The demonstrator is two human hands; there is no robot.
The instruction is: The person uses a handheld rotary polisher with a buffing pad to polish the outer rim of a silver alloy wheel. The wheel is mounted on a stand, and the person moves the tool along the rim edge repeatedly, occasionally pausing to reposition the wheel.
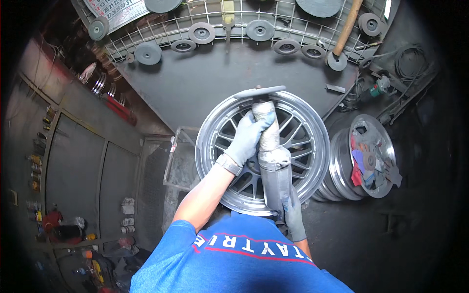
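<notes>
At mid-frame my left hand [244,139] grasps the grinder [276,183] near its disc [267,91], my right hand [294,217] apparently clasps its rear, so I should steady both over the wheel [320,146].

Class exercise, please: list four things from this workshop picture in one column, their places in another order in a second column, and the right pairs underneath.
Column one
1. left hand
2. right hand
3. spoked wheel
4. wooden handle

Column two
A. slanting at the picture's upper right
B. at the rear end of the power tool
C. partly hidden behind the power tool
D. around the power tool's pale, wrapped part

Pairs: 1-D, 2-B, 3-C, 4-A
</notes>
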